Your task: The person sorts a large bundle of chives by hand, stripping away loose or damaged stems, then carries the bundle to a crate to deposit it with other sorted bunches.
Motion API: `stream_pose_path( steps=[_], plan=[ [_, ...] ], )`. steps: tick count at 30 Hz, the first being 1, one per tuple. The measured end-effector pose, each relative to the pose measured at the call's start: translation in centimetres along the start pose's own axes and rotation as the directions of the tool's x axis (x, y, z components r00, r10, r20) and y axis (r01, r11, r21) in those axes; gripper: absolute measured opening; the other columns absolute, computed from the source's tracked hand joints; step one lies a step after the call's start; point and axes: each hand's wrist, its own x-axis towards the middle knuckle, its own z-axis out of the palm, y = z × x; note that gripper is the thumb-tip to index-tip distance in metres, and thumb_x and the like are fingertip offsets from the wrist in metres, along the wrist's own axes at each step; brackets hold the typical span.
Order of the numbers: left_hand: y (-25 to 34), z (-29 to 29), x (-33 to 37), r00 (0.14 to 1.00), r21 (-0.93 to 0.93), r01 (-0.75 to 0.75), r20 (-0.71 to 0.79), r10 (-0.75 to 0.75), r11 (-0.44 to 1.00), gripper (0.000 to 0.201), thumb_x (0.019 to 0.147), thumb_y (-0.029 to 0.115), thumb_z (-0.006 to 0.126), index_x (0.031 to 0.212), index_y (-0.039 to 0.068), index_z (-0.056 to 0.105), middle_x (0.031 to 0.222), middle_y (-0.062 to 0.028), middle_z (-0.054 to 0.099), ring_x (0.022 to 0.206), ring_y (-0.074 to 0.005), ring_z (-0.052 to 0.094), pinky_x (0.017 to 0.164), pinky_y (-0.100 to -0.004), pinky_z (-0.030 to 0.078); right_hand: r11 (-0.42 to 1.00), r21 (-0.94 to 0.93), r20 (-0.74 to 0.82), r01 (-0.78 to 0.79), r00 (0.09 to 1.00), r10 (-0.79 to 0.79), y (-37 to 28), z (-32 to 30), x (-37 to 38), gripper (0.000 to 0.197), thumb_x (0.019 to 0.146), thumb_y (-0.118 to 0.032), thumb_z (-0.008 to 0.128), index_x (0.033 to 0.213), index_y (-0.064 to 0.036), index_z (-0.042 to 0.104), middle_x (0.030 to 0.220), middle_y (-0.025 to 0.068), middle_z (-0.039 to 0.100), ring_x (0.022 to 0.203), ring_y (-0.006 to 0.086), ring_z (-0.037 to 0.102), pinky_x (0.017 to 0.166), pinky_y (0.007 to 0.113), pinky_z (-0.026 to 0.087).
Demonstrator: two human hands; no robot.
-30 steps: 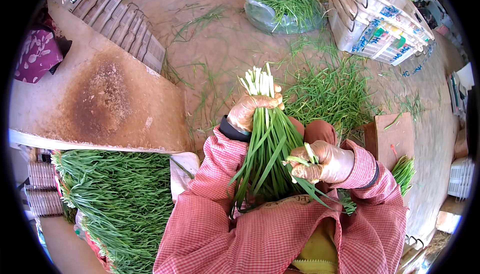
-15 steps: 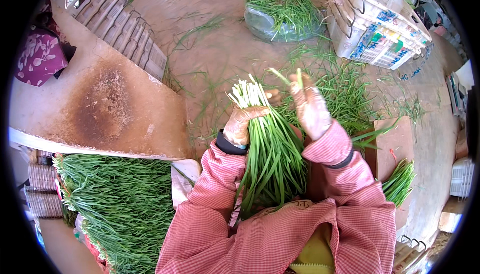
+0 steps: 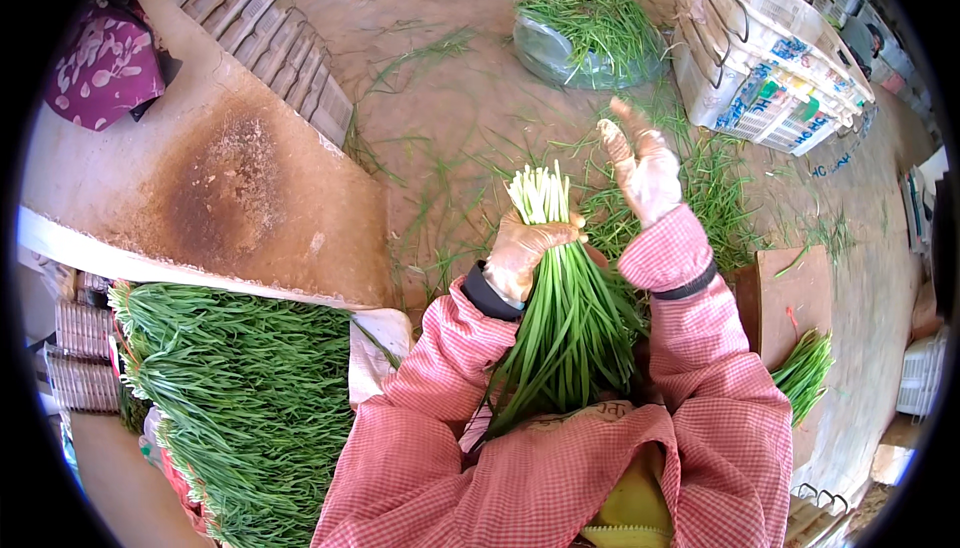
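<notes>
My left hand [image 3: 525, 248], in a thin clear glove, grips a bundle of long green chives [image 3: 570, 333] just below their pale white ends [image 3: 538, 193], which point away from me. The leaves hang down over my lap. Raised to the right of the bundle, my right hand [image 3: 640, 168] is gloved too, fingers spread, holding nothing. Both arms wear pink checked sleeves.
A big stack of sorted chives [image 3: 240, 408] lies at my lower left. A concrete ledge [image 3: 220, 198] runs along the left. Loose chive trimmings [image 3: 700, 198] litter the dirt floor ahead. A bag of greens [image 3: 590, 33] and white crates [image 3: 770, 48] stand beyond. A small chive bunch [image 3: 805, 373] lies beside a cardboard box [image 3: 785, 298].
My right hand has left the bundle's lower leaves, swung up to the right and opened, with a loose strand flung off. The left hand keeps its grip on the bundle.
</notes>
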Motion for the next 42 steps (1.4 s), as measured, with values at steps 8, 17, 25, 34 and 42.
stream_pose_path(
  steps=[8,17,25,34,42],
  plan=[
    [-0.6,4.0,-0.2,0.943,-0.119,-0.309,-0.163,0.289,0.943,0.032,0.069,-0.013,0.058,0.098,-0.002,0.052,0.087,-0.0139,0.061,0.07,-0.0191,0.061,0.062,-0.0316,0.053,0.2,-0.722,0.545,0.662,0.723,-0.424,-5.8,1.9,-2.7,0.032,0.073,-0.036,0.059,0.1,-0.0176,0.062,0.126,0.0024,0.046,0.126,0.0231,0.027,0.103,0.046,0.018],
    [0.5,1.8,-1.2,0.954,0.244,-0.158,0.286,0.085,0.957,0.045,0.069,-0.005,0.065,0.111,-0.001,0.049,0.085,-0.008,0.061,0.079,-0.0205,0.061,0.074,-0.0316,0.049,0.582,0.798,-0.046,0.159,0.978,-0.204,-7.9,-12.4,5.0,0.025,0.088,-0.028,0.049,0.1,-0.0076,0.058,0.104,0.008,0.059,0.102,0.0177,0.053,0.094,0.034,0.037],
    [8.0,5.2,-0.2,0.95,0.104,-0.028,0.313,-0.006,0.994,0.032,0.07,-0.001,0.062,0.101,0.001,0.051,0.085,-0.0106,0.061,0.077,-0.0211,0.061,0.071,-0.0319,0.053,0.911,0.241,0.302,0.336,0.865,-0.399,-10.9,-4.2,1.6,0.08,0.065,-0.06,0.062,0.123,-0.0075,0.043,0.122,0.0164,0.045,0.115,0.0289,0.043,0.099,0.047,0.029],
    [22.0,3.6,0.4,0.791,0.285,-0.527,-0.179,0.585,0.8,0.035,0.074,-0.006,0.054,0.107,0.001,0.045,0.09,-0.0125,0.057,0.086,-0.0291,0.059,0.069,-0.0386,0.053,0.602,-0.78,0.257,-0.17,0.79,0.556,11.7,-1.1,-6.9,0.033,0.079,-0.027,0.056,0.108,-0.0113,0.058,0.103,0.014,0.059,0.096,0.0277,0.057,0.082,0.036,0.045],
    [22.2,0.8,2.6,0.637,0.377,-0.522,-0.424,0.644,0.765,0.027,0.072,-0.001,0.059,0.098,0.005,0.05,0.08,-0.0111,0.057,0.067,-0.0249,0.058,0.055,-0.0376,0.049,0.942,-0.192,-0.148,0.275,0.941,-0.305,0.9,-3.0,-11.1,0.012,0.079,-0.004,0.058,0.091,-0.0028,0.061,0.083,0.0105,0.063,0.07,0.0191,0.061,0.063,0.025,0.047]
  ],
)
